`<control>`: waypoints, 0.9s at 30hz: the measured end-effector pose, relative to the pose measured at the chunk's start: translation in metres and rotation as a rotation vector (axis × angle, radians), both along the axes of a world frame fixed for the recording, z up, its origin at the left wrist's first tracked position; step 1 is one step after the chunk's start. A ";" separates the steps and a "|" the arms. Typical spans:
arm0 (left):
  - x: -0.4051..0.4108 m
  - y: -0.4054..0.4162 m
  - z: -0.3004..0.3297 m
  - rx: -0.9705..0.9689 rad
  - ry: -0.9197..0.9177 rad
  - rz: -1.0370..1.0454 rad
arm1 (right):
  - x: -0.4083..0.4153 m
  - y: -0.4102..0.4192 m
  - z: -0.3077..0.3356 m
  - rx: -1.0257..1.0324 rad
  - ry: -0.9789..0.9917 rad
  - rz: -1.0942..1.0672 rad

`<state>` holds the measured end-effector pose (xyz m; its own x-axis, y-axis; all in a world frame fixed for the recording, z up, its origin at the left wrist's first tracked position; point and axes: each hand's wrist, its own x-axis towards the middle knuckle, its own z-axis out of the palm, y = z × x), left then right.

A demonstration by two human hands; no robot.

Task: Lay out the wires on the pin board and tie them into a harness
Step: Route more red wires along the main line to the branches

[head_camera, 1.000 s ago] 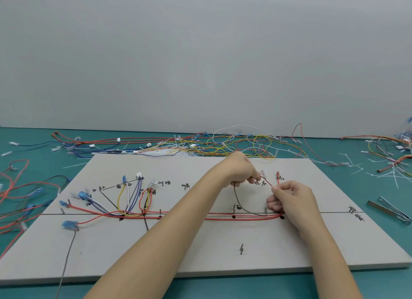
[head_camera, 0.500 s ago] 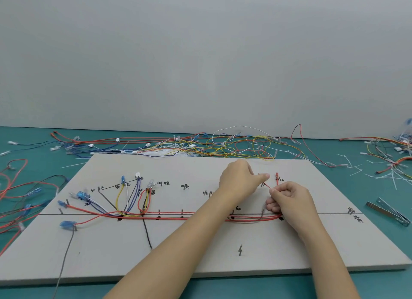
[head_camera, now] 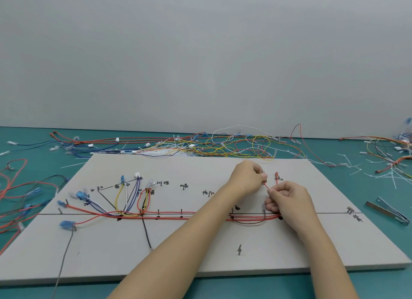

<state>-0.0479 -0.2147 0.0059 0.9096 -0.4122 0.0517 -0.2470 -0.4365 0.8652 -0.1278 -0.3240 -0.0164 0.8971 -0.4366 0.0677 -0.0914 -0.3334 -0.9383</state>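
A grey pin board [head_camera: 200,249] lies on the teal table. Red wires [head_camera: 169,216] run along its horizontal line, and yellow, white, blue and purple branches [head_camera: 124,198] fan up at the left with blue terminals. My left hand [head_camera: 247,178] pinches the clear-tipped end of a thin red wire [head_camera: 266,185] at the right of the board. My right hand [head_camera: 287,200] pinches the same wire just below, fingers curled. A second red wire end [head_camera: 276,178] stands beside them. A dark wire [head_camera: 249,223] loops under the red run.
A tangle of loose coloured wires [head_camera: 223,146] lies behind the board, more at the far left [head_camera: 17,198] and far right [head_camera: 392,156]. White cable ties [head_camera: 354,167] are scattered at the right. A metal tool [head_camera: 392,213] lies right of the board.
My left hand has come down and to the right with the wire end, closing on my right hand. The dark wire's loop has dropped flat beside the red run.
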 end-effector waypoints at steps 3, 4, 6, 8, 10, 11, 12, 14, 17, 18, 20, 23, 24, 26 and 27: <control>0.004 0.000 -0.001 0.019 -0.037 -0.037 | 0.001 0.000 -0.002 -0.028 0.000 -0.012; 0.005 0.001 -0.002 0.009 -0.042 -0.044 | 0.001 0.000 -0.002 -0.035 0.000 -0.017; 0.007 0.002 -0.004 -0.034 -0.049 -0.035 | 0.002 0.000 -0.003 -0.036 -0.003 -0.024; 0.008 0.003 -0.006 -0.088 -0.058 -0.012 | 0.003 0.000 -0.003 -0.042 -0.006 -0.032; 0.010 0.002 -0.008 -0.111 -0.063 -0.004 | 0.004 0.001 -0.003 -0.057 -0.005 -0.040; 0.010 0.001 -0.008 -0.107 -0.064 -0.010 | 0.004 0.001 -0.003 -0.061 -0.003 -0.043; 0.010 -0.001 -0.008 -0.094 -0.067 -0.018 | 0.004 0.001 -0.003 -0.060 -0.002 -0.047; 0.010 -0.003 -0.008 -0.057 -0.066 -0.023 | 0.004 0.000 -0.003 -0.054 0.003 -0.051; 0.012 -0.007 -0.008 -0.012 -0.020 -0.003 | 0.003 0.000 -0.002 -0.034 0.009 -0.046; 0.013 -0.007 -0.007 0.010 0.000 0.001 | 0.003 0.001 -0.002 -0.029 0.010 -0.042; 0.014 -0.007 -0.004 0.069 0.025 0.007 | 0.003 0.001 -0.001 -0.024 0.010 -0.043; 0.017 -0.006 -0.002 0.117 0.022 0.040 | 0.002 0.002 -0.001 -0.019 0.002 -0.053; 0.017 -0.005 -0.002 0.118 0.019 0.058 | 0.002 0.002 -0.001 -0.017 -0.001 -0.056; 0.017 -0.003 -0.002 0.112 0.009 0.087 | 0.002 0.002 -0.001 -0.012 -0.005 -0.058; 0.016 -0.003 -0.002 0.114 0.004 0.096 | 0.002 0.002 -0.001 -0.010 -0.007 -0.058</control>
<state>-0.0319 -0.2176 0.0034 0.9452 -0.3265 0.0063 -0.1965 -0.5530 0.8097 -0.1258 -0.3221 -0.0175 0.8698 -0.4872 0.0785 -0.1043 -0.3370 -0.9357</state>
